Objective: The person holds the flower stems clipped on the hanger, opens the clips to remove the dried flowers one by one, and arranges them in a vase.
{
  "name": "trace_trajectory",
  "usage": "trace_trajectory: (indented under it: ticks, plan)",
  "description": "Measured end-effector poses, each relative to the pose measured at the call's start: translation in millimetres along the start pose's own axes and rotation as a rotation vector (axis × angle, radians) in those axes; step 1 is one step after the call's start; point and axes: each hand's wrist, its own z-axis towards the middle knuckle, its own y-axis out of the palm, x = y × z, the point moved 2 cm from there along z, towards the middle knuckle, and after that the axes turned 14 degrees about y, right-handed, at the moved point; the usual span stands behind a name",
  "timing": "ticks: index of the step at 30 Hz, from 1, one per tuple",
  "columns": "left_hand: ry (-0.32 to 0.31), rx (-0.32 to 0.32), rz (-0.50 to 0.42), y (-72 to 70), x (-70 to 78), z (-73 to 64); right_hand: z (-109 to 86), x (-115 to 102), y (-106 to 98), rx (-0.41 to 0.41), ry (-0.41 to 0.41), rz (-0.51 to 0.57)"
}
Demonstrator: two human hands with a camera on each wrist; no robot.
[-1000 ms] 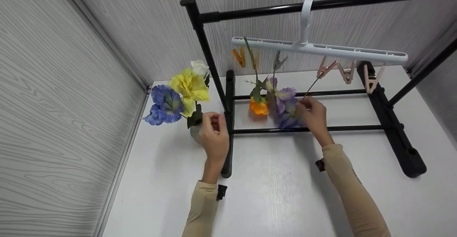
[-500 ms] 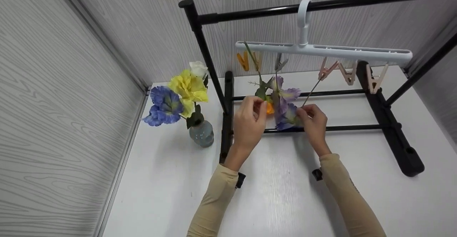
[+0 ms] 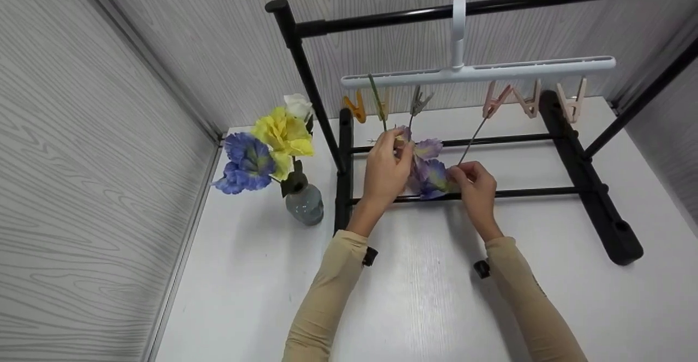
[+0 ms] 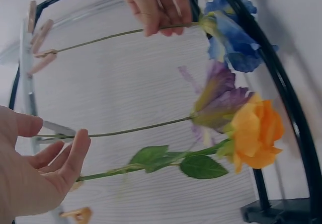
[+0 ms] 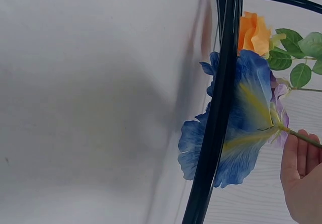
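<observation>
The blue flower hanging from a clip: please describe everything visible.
The blue flower has ruffled, fabric-like petals with yellow streaks and a thin green stem. It hangs aslant, bloom down, its stem held by a pink clip. The right hand holds the stem near the bloom. Whether petals touch the black bar is unclear.

White tabletop [image 3: 245,285]; grey wood-grain panels [image 3: 92,176] at left, back, right.

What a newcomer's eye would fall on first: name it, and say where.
Probably the bright yellow flower, bunched with a violet-blue flower and a white flower over the small vase left of the black rack. Next, the orange rose, purple flower and hanging blue flower, heads down beneath the pale hanger. The right hand pinches the last one's stem.
</observation>
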Motion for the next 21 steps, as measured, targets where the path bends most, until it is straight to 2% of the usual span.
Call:
trace_trajectory:
  ticks: [4,6,8,11,14,17,19,21]
  plan:
    - [-0.102,-0.059,-0.046,14.4,-17.3,6.9,0.5,0.6,-0.9,0.011,0.015,0.000]
    - [-0.136,-0.081,-0.064,20.6,-23.4,9.0,-4.1,-7.8,-1.5,0.004,0.005,-0.005]
    - [-0.145,-0.083,-0.070,24.8,-27.3,9.5,-5.3,-9.4,-2.0,-0.007,-0.001,0.003]
    - [-0.124,-0.062,-0.074,28.8,-29.9,8.9,-4.6,-8.5,-2.8,-0.020,0.002,0.016]
    - [-0.072,0.008,-0.052,29.8,-30.5,7.0,-3.0,-6.5,-3.7,-0.029,0.012,0.039]
    - [-0.027,0.148,0.018,27.3,-33.0,4.1,-2.4,-4.8,-4.7,-0.039,0.021,0.055]
    - [-0.031,0.246,0.065,24.5,-36.5,1.9,-2.3,-4.4,-5.5,-0.043,0.022,0.060]
    - [-0.062,0.301,0.061,22.7,-41.7,-0.1,-2.4,-4.2,-6.2,-0.043,0.023,0.064]
